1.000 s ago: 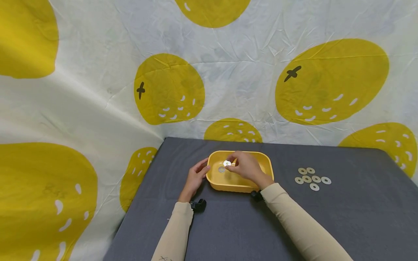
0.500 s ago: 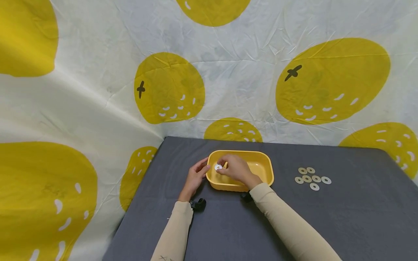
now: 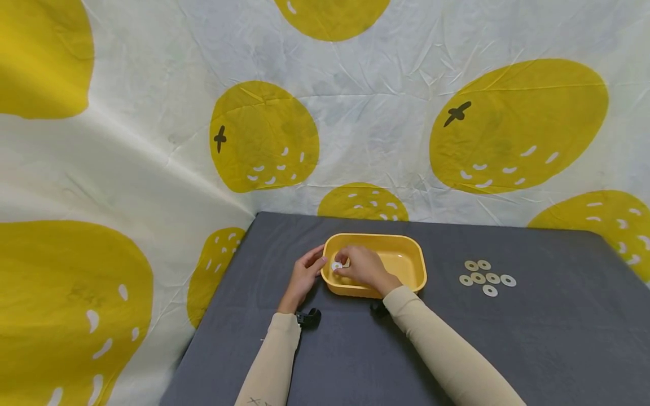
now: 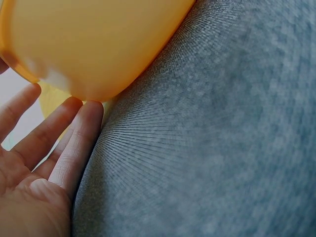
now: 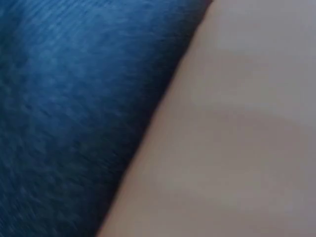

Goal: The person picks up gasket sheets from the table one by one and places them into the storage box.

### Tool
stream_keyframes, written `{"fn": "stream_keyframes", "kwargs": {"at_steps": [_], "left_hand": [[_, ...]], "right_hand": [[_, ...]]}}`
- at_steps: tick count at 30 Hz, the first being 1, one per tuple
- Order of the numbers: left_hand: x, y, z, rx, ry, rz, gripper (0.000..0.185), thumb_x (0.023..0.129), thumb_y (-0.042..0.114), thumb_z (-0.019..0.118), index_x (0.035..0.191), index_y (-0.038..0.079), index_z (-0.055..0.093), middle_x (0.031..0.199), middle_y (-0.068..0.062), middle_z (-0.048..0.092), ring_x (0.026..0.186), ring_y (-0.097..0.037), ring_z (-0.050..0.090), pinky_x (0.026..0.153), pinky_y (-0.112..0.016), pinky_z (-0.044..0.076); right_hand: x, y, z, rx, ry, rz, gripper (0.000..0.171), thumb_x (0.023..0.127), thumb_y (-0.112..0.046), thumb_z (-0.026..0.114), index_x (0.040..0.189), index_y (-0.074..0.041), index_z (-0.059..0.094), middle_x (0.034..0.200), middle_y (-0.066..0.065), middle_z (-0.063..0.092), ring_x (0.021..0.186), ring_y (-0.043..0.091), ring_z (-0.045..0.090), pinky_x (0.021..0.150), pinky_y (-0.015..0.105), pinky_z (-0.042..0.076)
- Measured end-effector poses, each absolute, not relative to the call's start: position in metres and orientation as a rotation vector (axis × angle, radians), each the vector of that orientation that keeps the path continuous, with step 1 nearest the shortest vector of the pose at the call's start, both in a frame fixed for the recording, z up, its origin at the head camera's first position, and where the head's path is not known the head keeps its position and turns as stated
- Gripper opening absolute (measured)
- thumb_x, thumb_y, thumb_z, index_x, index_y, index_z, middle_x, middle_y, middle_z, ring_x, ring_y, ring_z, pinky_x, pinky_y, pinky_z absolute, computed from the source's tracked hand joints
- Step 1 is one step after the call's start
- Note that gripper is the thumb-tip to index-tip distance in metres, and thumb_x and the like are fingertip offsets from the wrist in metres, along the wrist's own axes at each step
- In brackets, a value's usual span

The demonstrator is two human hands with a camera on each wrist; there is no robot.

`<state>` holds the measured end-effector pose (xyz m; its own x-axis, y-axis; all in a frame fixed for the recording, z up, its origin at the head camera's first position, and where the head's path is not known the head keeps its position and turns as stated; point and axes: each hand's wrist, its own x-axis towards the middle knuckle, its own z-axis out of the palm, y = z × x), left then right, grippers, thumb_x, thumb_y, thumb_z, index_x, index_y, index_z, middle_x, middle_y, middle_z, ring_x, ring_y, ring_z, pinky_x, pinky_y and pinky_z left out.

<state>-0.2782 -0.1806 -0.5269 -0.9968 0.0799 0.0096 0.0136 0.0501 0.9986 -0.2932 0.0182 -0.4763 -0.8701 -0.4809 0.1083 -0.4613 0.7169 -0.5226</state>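
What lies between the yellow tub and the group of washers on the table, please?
Nothing: in the head view, only bare grey tablecloth separates the yellow tub from the loose washers.

Head cam looks down from above at my whole table (image 3: 355, 361); left wrist cam sits super close, low by the tub (image 4: 94, 44); right wrist cam's jammed against cloth, just blur
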Motion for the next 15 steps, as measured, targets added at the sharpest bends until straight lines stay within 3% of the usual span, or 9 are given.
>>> {"fn": "stream_keyframes", "kwargs": {"at_steps": [6,15], "left_hand": [[-0.2802,-0.1802,-0.5313,0.096,2.252,2.135,0.044,0.102,0.029,0.065,0.145,0.023,0.059,0.138,-0.014,0.064,0.12,-0.023,0.066,0.091,-0.029,0.059],[-0.2804,-0.181,-0.5323,0.101,2.269,2.128,0.043,0.102,0.029,0.065,0.145,0.024,0.06,0.135,-0.012,0.066,0.116,-0.02,0.066,0.09,-0.028,0.059]], "right_hand": [[-0.2932,0.0173,-0.4804,-0.794,2.868,-0.805,0.023,0.087,-0.029,0.083,0.106,-0.016,0.078,0.095,-0.002,0.072,0.086,0.014,0.065,0.08,0.038,0.056],[-0.2971,0.0152,-0.4839,-0.837,2.875,-0.741,0.022,0.088,-0.03,0.082,0.107,-0.018,0.078,0.093,-0.003,0.07,0.082,0.013,0.063,0.076,0.036,0.055]]}}
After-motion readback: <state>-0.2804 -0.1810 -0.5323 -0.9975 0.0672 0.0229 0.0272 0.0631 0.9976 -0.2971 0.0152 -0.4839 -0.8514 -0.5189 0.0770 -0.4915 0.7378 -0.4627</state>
